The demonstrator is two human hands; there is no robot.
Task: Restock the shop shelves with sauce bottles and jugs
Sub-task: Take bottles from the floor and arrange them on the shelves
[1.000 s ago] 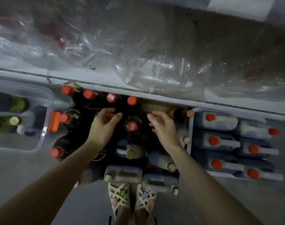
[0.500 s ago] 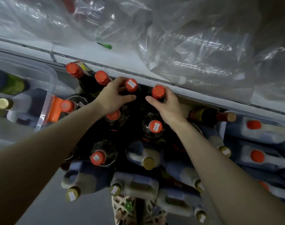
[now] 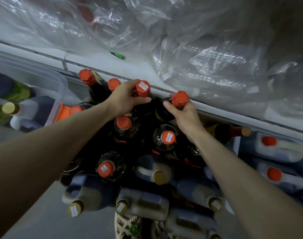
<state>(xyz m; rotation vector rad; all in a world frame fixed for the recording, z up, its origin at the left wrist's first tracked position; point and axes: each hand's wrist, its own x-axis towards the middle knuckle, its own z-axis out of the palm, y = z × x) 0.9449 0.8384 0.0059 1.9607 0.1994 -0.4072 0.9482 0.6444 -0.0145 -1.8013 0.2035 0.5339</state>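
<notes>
Big white shelf (image 3: pixel 102 65) runs across ahead of you, stuffed with plastic bags (image 3: pixel 199 57). Below it the sauce bottles (image 3: pixel 123 128) stand upright in a pack, caps facing you (long axis vertical), with jugs (image 3: pixel 147 202) nearest your feet. In the back row, right by the shelf edge, are the left bottle (image 3: pixel 143 88) and right bottle (image 3: pixel 179 99), side by side. Your left hand (image 3: pixel 128 99) curls round the first neck under the cap, and your right hand (image 3: pixel 185 114) round the second. Likely a straight-up lift, then forward.
</notes>
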